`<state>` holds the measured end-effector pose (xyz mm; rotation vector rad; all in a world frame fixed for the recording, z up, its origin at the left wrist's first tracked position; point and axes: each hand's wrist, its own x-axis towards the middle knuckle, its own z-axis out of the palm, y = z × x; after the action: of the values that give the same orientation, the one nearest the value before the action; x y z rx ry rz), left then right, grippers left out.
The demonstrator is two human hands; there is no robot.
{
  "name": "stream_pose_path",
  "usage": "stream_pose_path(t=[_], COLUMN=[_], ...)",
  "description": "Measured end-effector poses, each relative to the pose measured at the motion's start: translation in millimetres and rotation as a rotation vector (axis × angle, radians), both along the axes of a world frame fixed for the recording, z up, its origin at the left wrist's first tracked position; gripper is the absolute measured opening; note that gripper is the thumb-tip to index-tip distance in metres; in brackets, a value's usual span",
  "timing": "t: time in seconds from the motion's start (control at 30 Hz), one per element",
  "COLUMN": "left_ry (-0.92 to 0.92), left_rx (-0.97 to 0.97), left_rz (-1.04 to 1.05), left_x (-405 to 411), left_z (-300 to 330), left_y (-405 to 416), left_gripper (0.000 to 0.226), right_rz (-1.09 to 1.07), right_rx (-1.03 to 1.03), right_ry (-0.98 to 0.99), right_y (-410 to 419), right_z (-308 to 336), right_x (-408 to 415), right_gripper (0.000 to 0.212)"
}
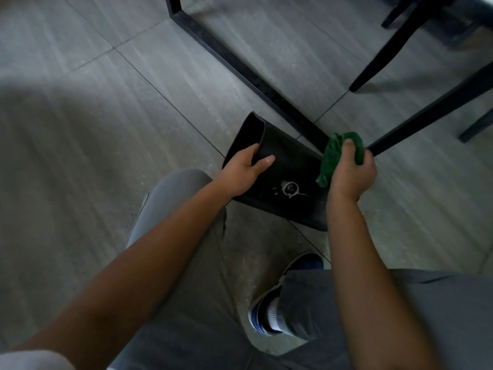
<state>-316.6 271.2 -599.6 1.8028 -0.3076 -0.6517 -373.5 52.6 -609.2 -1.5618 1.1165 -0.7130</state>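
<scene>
Low over the grey tiled floor (120, 108), betw. the knees, a black seat shell (290, 161) is tilted up, prob. so its broad face can be reached for wiping. Its curled upper lip is gripped by the L hand (244, 169): thumb is laid on the near face, other fingers are wrapped behind the rim & hidden, so the shell is steadied against rubbing. A green cloth (333, 153) is bunched in the R hand (352, 174), fingers curled tight round it, thumb on top. The wad is held at the shell's right edge, just beside the tip of a black leg (405, 130).

Shell looks like smooth matt moulded plastic, one curved sheet, w/ a small bright metal fitting (290, 187) near centre & pale specks round it. Cloth is soft & crumpled, w/ a loose corner hanging. Floor is matt, streaked, w/ thin joints.
</scene>
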Motion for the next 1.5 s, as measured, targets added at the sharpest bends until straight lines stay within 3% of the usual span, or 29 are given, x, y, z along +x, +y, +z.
stream_pose_path(t=[0.23,0.4,0.6,0.73,0.9,1.0,1.17,1.3,1.4,1.5], left_ry=[-0.037,-0.028,0.112,0.153,0.253,0.256,0.276,0.232,0.209,0.163], left_rx=[-0.068,-0.075,-0.106,-0.124,-0.186,-0.189,-0.206,-0.182,-0.144,-0.093], left_rz=[0.176,0.190,0.261,0.272,0.363,0.395,0.382,0.386,0.386,0.358], left_x=[-2,-4,0,3,5,5,4,4,2,2], left_z=[-2,2,5,7,7,6,10,6,1,3], left_y=[-3,-4,-2,-1,-6,-8,-6,-9,-10,-10], left_gripper=[0.021,0.017,0.022,0.024,0.038,0.048,0.068,0.049,0.030,0.030], right_rz=[0.126,-0.004,-0.073,0.060,0.274,0.374,0.570,0.551,0.353,0.133], right_rx=[-0.174,-0.088,-0.086,-0.211,-0.324,-0.379,-0.734,-0.885,-0.744,-0.458], right_ry=[0.209,0.267,0.390,0.485,0.350,0.235,0.251,0.285,0.434,0.538], right_y=[1,-21,-28,-1,54,83,128,101,54,-12], right_z=[-11,-18,-32,-30,-16,-2,-5,-26,-39,-46], right_x=[-5,-13,-26,-28,-17,-10,-15,-13,-8,-5], right_gripper=[0.045,0.073,0.055,0.053,0.041,0.044,0.047,0.038,0.041,0.046])
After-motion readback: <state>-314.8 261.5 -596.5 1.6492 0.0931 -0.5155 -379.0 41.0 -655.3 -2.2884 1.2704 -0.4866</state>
